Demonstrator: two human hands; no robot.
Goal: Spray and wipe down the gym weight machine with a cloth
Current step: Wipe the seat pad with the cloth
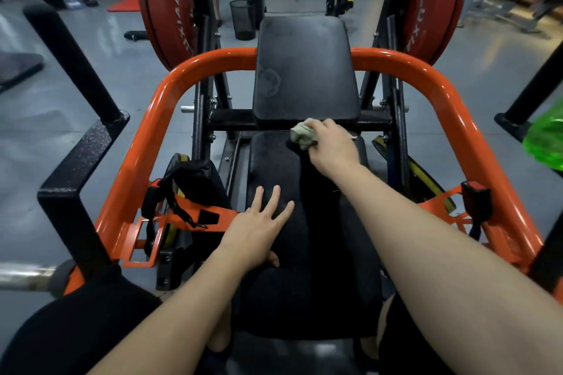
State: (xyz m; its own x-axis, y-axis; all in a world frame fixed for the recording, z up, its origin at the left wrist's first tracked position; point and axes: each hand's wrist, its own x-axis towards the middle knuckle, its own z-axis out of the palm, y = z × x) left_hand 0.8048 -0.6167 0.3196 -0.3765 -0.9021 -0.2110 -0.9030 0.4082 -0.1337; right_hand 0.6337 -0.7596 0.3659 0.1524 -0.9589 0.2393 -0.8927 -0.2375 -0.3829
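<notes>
The weight machine has a long black seat pad, an upright black back pad and an orange tube frame curving around both. My right hand grips a crumpled grey-green cloth and presses it on the far end of the seat pad, just below the back pad. My left hand lies flat on the near left part of the seat with its fingers spread. No spray bottle shows.
Red weight plates hang at the left and right of the back pad. Black posts and a black bracket stand at left. A mesh bin sits behind. Something bright green is at the right edge. Orange straps with buckles hang beside the seat.
</notes>
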